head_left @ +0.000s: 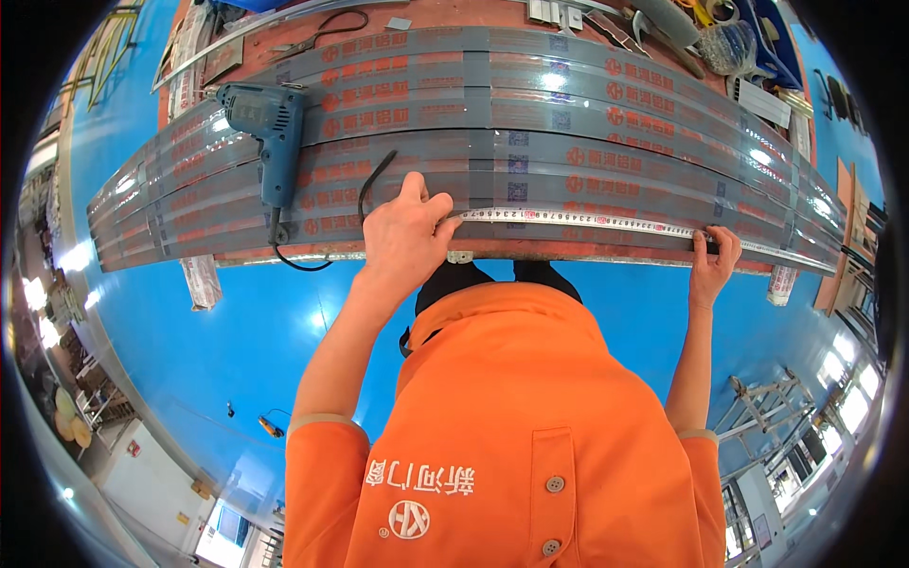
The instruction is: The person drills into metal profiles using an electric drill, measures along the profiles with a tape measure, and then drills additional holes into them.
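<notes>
A white tape measure blade (587,221) lies stretched along the near edge of a stack of long grey film-wrapped profiles (530,142). My left hand (407,227) is closed, with its thumb and finger pinched at the blade's left end. Further right, my right hand (715,260) grips the blade between thumb and fingers at the profiles' near edge. Past that hand the blade runs on to the right. A blue power drill (270,133) rests on the profiles left of my left hand, and a thin black cord (372,180) shows beside that hand.
The profiles lie on a reddish workbench (426,43). Scissors (317,40) and a blue bin (772,43) with tools and rolls beside it sit at the back. Blue floor (227,331) surrounds the bench. A metal stepladder (767,407) stands at the right.
</notes>
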`<act>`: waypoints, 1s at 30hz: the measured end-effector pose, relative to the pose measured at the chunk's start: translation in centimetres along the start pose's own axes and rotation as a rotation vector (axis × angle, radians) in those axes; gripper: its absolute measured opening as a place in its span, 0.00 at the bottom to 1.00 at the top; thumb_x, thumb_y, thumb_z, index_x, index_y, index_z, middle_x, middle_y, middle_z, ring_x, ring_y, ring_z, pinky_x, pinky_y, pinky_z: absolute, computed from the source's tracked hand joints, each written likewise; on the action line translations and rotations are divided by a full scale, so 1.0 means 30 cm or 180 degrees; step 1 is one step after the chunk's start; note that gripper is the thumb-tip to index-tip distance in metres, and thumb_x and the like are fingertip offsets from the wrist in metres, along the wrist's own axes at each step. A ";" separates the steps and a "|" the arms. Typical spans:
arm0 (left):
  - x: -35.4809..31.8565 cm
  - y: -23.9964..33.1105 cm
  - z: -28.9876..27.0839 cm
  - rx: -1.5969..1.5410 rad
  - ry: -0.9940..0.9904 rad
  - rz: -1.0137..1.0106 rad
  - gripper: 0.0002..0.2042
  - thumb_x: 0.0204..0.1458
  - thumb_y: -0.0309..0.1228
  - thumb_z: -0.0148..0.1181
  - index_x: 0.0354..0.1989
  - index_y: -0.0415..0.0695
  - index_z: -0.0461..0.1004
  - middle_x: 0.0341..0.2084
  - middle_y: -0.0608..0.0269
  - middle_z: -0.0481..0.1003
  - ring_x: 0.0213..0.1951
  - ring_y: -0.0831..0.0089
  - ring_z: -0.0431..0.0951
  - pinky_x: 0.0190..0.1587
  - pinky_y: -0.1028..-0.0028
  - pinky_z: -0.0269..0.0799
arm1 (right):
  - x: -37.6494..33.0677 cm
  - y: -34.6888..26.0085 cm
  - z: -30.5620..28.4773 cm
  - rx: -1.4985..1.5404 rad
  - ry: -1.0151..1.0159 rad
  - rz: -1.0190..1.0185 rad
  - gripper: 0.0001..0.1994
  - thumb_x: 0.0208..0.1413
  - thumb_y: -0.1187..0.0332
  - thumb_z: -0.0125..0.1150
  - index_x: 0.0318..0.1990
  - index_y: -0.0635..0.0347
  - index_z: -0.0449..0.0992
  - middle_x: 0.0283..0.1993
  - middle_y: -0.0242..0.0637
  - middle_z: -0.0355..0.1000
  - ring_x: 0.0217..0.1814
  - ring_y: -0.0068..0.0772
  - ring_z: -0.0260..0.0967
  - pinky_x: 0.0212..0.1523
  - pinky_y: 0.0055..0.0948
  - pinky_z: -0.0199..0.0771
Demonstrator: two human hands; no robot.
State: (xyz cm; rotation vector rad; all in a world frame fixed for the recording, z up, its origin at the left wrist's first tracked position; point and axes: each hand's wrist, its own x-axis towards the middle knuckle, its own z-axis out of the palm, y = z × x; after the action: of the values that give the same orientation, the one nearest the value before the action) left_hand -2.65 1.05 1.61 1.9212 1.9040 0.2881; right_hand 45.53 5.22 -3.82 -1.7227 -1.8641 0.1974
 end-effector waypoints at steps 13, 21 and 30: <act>0.001 -0.003 -0.001 -0.0013 -0.0032 0.0002 0.08 0.49 0.31 0.69 0.27 0.47 0.74 0.32 0.64 0.65 0.19 0.63 0.65 0.23 0.66 0.64 | -0.004 -0.002 0.002 0.0144 -0.0023 0.0130 0.11 0.57 0.71 0.72 0.45 0.57 0.78 0.49 0.33 0.72 0.52 0.35 0.66 0.56 0.32 0.66; 0.004 -0.001 -0.008 -0.0060 -0.0028 0.0060 0.08 0.49 0.31 0.69 0.27 0.47 0.74 0.32 0.64 0.65 0.18 0.64 0.65 0.22 0.66 0.63 | -0.006 0.003 0.006 0.0184 -0.0008 0.0112 0.11 0.57 0.72 0.71 0.45 0.58 0.77 0.50 0.33 0.71 0.52 0.34 0.66 0.54 0.31 0.67; 0.011 -0.010 -0.006 -0.0056 -0.0092 0.0077 0.07 0.50 0.30 0.69 0.27 0.47 0.74 0.32 0.64 0.65 0.18 0.63 0.65 0.22 0.66 0.63 | 0.006 -0.006 -0.002 0.0220 -0.0086 0.0098 0.10 0.57 0.73 0.71 0.45 0.59 0.77 0.49 0.34 0.71 0.50 0.33 0.67 0.51 0.30 0.69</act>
State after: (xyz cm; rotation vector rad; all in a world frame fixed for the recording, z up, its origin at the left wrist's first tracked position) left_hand -2.98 1.39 1.58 1.9278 1.8550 0.2817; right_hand 45.40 5.35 -3.64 -1.7103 -1.8294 0.2950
